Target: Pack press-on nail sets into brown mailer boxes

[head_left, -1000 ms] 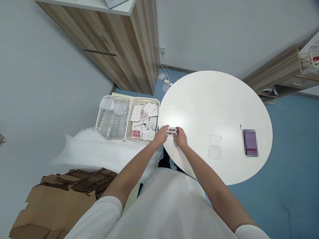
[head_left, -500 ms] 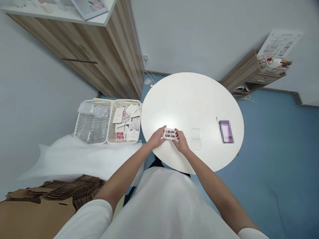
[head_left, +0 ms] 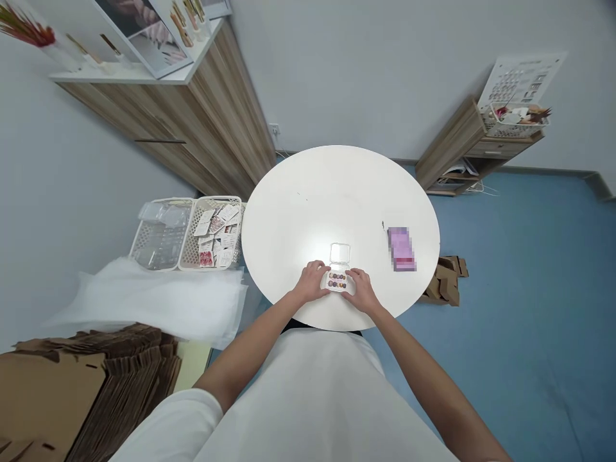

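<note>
My left hand (head_left: 314,281) and my right hand (head_left: 362,288) pinch the two ends of a small card of coloured dots (head_left: 337,280) near the front edge of the round white table (head_left: 298,218). The card lies over the lower half of an open clear plastic case (head_left: 339,254), whose other half shows just beyond my fingers. Both hands have their fingers curled on the card.
A blurred purple object (head_left: 401,249) lies on the table to the right. Left of the table stand two white baskets, one with clear cases (head_left: 161,232) and one with cards (head_left: 215,232). Flattened cardboard (head_left: 81,378) is stacked at lower left, more scraps (head_left: 447,285) on the floor right.
Both hands carried the card right, onto the open clear case. The view also swung, so the table now sits centred.
</note>
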{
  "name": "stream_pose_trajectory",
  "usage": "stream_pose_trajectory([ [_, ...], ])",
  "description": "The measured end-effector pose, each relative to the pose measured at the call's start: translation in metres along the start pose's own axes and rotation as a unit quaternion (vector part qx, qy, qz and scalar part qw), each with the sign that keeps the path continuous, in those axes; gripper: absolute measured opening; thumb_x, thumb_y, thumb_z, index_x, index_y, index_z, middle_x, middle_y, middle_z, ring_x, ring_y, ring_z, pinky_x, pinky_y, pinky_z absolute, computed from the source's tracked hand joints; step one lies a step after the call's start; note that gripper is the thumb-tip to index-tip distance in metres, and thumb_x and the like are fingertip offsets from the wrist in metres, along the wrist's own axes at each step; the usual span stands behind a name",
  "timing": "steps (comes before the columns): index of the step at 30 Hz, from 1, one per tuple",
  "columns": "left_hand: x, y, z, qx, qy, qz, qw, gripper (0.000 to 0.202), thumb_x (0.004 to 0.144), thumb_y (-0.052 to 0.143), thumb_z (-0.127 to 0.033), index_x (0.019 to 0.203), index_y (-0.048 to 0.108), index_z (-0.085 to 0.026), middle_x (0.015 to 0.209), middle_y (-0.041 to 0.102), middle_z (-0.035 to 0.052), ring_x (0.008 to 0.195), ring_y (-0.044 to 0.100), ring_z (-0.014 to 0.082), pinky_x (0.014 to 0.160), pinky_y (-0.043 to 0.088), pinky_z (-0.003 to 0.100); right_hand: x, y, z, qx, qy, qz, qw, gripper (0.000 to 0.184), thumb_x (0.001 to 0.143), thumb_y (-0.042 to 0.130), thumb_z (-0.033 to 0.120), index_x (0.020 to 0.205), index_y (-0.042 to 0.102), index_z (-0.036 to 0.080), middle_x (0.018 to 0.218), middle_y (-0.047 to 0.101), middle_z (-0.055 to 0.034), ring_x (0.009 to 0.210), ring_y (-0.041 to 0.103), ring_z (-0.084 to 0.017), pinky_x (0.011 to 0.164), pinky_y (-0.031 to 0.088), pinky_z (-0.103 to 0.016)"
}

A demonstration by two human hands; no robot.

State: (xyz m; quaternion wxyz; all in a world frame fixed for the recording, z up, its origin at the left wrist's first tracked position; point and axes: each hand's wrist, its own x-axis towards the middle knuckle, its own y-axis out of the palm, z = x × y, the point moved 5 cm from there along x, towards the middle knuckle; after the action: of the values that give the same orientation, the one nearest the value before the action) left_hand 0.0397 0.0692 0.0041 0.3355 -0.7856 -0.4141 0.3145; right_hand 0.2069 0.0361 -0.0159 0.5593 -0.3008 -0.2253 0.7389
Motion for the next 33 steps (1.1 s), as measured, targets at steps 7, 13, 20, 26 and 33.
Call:
stream_pose_trajectory([
  [7,0.025,0.014,-0.009,0.051,-0.068,-0.007,0.996,0.061,0.056,0.071,-0.030,0.111,0.045,-0.026,0.117,0.039,0.0076,0.111,0.032,0.0280,0.089,0.030,0.041,0.022,-0.005,-0.025,-0.015,0.022,0.034,0.999,0.061,0.063,0.059,0.027,0.120,0.037,0.023,0.118,0.039,-0.0075,0.112,0.033,-0.025,0.089,0.035,-0.040],
  [13,0.031,0.023,0.002,0.066,-0.078,0.010,0.995,0.060,0.056,0.071,-0.030,0.110,0.045,-0.026,0.112,0.042,0.0071,0.107,0.036,0.0273,0.087,0.032,0.040,0.030,0.005,-0.030,-0.028,0.050,0.053,0.997,0.062,0.063,0.060,0.024,0.121,0.038,0.023,0.111,0.044,-0.0071,0.108,0.037,-0.024,0.085,0.037,-0.037],
  [20,0.032,0.033,0.013,0.050,-0.078,0.051,0.994,0.060,0.062,0.066,-0.028,0.116,0.040,-0.024,0.107,0.047,0.0066,0.099,0.044,0.0244,0.080,0.036,0.034,0.032,0.014,-0.033,-0.053,0.068,0.045,0.995,0.061,0.063,0.061,0.023,0.120,0.039,0.024,0.108,0.045,-0.0064,0.106,0.040,-0.024,0.083,0.038,-0.035],
  [26,0.032,0.038,0.015,0.016,-0.056,0.063,0.996,0.061,0.065,0.063,-0.026,0.120,0.036,-0.023,0.105,0.047,0.0066,0.097,0.046,0.0221,0.077,0.038,0.030,0.030,0.014,-0.031,-0.051,0.079,0.030,0.995,0.062,0.063,0.059,0.020,0.122,0.038,0.024,0.109,0.045,-0.0065,0.106,0.040,-0.024,0.083,0.037,-0.036],
  [33,0.022,0.040,0.014,-0.075,-0.067,0.037,0.994,0.076,0.062,0.065,-0.022,0.127,0.026,-0.019,0.111,0.044,0.0093,0.101,0.045,0.0221,0.083,0.037,0.032,0.024,0.014,-0.029,0.014,0.111,0.002,0.994,0.067,0.062,0.059,0.019,0.124,0.035,0.023,0.112,0.046,-0.0068,0.105,0.044,-0.023,0.086,0.038,-0.036],
])
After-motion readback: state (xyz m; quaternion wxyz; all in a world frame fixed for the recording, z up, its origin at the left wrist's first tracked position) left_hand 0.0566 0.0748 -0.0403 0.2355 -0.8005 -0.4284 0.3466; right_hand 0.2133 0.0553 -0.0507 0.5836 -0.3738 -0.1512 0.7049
